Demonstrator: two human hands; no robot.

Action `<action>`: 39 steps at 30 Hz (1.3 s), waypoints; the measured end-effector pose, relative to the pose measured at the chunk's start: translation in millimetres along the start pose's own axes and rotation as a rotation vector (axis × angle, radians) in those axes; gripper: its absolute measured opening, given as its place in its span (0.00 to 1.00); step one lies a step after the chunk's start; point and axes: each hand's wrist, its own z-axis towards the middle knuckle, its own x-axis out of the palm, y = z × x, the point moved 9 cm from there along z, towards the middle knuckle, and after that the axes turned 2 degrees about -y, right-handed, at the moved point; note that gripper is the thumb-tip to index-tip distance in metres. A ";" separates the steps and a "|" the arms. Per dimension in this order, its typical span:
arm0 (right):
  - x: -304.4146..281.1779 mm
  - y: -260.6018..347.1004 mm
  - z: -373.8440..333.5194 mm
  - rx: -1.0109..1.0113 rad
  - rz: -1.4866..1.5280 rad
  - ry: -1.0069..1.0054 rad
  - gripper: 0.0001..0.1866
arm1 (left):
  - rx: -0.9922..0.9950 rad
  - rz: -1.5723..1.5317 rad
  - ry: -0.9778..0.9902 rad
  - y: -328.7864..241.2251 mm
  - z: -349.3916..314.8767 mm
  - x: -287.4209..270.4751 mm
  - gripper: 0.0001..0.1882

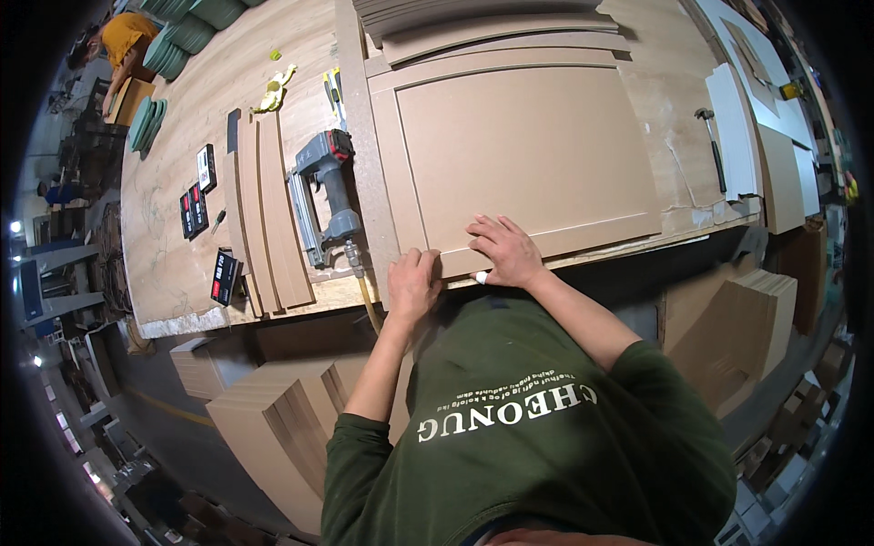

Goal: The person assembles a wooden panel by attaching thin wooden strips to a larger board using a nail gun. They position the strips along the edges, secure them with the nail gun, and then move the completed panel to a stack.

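Note:
A brown fibreboard panel with a raised frame lies flat on the workbench in front of me. My left hand is at its near left corner, the fingers bent and close together against the frame's edge. My right hand rests on the near rail, fingers spread over the board. A white wrap circles a digit of that hand near the board's front edge. Left of the panel, a grey and black nail gun lies on its side, joined to a yellow air hose. A long board strip runs along the panel's left side.
Stacked boards stand beyond the panel. Narrow strips, small dark boxes and a yellow-green peel-like scrap lie to the left. A hammer is at right. Below the bench stand more boards. A person in orange bends far left.

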 end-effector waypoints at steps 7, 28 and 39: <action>-3.0 -6.0 -2.6 0.007 -0.010 0.003 0.25 | -0.475 -0.844 0.032 99.2 29.3 -30.7 0.24; 2.2 -14.8 -5.1 0.022 0.056 0.008 0.25 | -0.581 -0.850 0.005 103.5 -72.0 -133.0 0.14; 1.3 -18.1 -5.8 0.032 0.064 0.000 0.26 | -0.629 -0.278 0.229 24.4 -68.7 -83.2 0.16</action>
